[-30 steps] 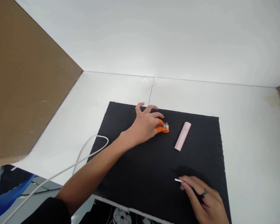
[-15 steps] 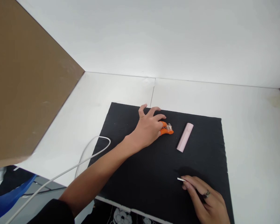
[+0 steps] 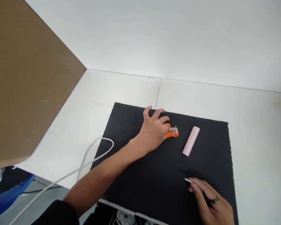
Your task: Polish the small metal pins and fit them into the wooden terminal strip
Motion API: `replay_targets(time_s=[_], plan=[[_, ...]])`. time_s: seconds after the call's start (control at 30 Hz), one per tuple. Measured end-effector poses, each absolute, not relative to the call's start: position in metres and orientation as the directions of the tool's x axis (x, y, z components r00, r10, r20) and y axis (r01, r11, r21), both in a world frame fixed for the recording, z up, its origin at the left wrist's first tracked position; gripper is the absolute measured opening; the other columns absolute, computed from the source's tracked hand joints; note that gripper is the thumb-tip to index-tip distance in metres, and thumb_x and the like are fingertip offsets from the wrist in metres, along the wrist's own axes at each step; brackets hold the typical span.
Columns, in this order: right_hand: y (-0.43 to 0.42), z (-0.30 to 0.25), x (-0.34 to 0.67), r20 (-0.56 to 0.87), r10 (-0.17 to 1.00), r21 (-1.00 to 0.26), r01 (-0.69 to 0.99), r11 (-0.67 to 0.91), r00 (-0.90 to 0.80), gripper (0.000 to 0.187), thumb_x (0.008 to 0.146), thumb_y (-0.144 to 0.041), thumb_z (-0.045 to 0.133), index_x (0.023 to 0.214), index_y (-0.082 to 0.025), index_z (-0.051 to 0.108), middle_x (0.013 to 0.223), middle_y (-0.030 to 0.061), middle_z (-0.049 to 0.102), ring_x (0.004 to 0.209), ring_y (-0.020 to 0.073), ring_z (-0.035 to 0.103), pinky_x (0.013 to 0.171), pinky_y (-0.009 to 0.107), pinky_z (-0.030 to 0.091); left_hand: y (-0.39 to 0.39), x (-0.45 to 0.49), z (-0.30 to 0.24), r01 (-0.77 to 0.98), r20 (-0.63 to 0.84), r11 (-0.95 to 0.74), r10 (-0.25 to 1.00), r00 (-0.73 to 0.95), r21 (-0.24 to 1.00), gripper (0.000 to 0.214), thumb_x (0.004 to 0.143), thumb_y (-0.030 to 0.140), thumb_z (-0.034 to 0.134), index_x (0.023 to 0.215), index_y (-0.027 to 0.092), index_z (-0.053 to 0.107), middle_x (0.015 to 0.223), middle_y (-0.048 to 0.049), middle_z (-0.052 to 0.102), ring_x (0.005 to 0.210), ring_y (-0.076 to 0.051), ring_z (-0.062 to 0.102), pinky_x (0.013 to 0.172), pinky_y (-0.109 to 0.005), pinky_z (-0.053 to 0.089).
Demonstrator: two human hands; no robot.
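Mid-job, seemingly: left hand (image 3: 154,131) grips orange clipper (image 3: 172,134), right hand (image 3: 212,198) pinches white strip (image 3: 188,180), both apart, pink bar (image 3: 191,141) untouched.

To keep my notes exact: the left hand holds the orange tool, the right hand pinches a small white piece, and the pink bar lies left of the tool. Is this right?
Not quite: the head view shows the pink bar to the right of the orange tool. The left hand does hold that tool, and the right hand pinches a small white piece.
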State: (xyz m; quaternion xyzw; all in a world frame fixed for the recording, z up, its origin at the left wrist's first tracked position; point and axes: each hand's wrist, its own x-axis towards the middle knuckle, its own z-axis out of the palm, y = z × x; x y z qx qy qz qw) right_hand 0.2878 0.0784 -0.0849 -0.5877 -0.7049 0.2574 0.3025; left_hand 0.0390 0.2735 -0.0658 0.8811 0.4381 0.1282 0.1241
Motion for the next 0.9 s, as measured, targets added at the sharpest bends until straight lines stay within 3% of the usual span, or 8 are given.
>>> replay_targets(time_s=[0.23,0.43,0.6,0.67,0.8,0.9], plan=[[0.074,-0.086,0.287,0.147,0.985,-0.698,0.696,0.167,-0.089,0.016,0.108,-0.029,0.064,0.117,-0.028,0.077,0.09,-0.003,0.083,0.078,0.0156,0.083,0.075,0.019,0.066,0.275,0.042,-0.063,0.76,0.053,-0.544,0.824,0.565,0.355,0.013,0.095,0.014,0.08,0.085,0.022,0.083,0.121,-0.0065,0.086,0.136,-0.037,0.061,0.124,-0.071,0.025],[0.075,-0.087,0.284,0.168,0.984,-0.701,0.695,0.162,-0.061,0.016,0.108,-0.031,0.065,0.113,-0.027,0.079,0.092,-0.0008,0.084,0.076,0.0182,0.083,0.073,0.022,0.068,0.28,0.051,-0.051,0.812,-0.047,-0.476,0.853,0.52,0.339,0.011,0.088,0.012,0.082,0.083,0.021,0.084,0.102,-0.0073,0.086,0.115,-0.033,0.065,0.119,-0.069,0.031],[0.079,-0.083,0.279,0.198,0.979,-0.706,0.687,0.173,-0.044,0.016,0.107,-0.031,0.065,0.11,-0.026,0.08,0.088,-0.0009,0.083,0.073,0.0173,0.083,0.071,0.021,0.067,0.284,0.052,-0.052,0.841,-0.103,-0.428,0.869,0.483,0.331,0.01,0.091,0.017,0.082,0.082,0.021,0.084,0.095,-0.0075,0.084,0.112,-0.034,0.067,0.117,-0.07,0.037],[0.081,-0.081,0.276,0.215,0.976,-0.709,0.682,0.181,-0.036,0.016,0.107,-0.031,0.065,0.109,-0.026,0.08,0.085,-0.0016,0.082,0.069,0.0157,0.081,0.07,0.019,0.066,0.285,0.052,-0.056,0.846,-0.114,-0.421,0.871,0.477,0.326,0.005,0.096,0.024,0.081,0.094,0.02,0.083,0.104,-0.0074,0.083,0.117,-0.033,0.069,0.118,-0.067,0.043],[0.083,-0.079,0.272,0.247,0.969,-0.714,0.672,0.199,-0.024,0.016,0.107,-0.029,0.064,0.108,-0.025,0.079,0.085,-0.002,0.081,0.069,0.0132,0.08,0.07,0.016,0.064,0.287,0.051,-0.06,0.852,-0.116,-0.426,0.871,0.477,0.303,0.03,0.107,0.038,0.074,0.129,0.017,0.073,0.135,-0.0115,0.074,0.124,-0.029,0.072,0.11,-0.055,0.06],[0.082,-0.08,0.271,0.253,0.967,-0.717,0.664,0.212,-0.035,0.015,0.108,-0.027,0.064,0.11,-0.023,0.079,0.086,-0.0013,0.081,0.069,0.0122,0.079,0.072,0.016,0.064,0.289,0.05,-0.06,0.854,-0.11,-0.433,0.871,0.479,0.289,0.035,0.108,0.037,0.073,0.137,0.018,0.07,0.14,-0.0127,0.071,0.122,-0.029,0.073,0.105,-0.052,0.063]])
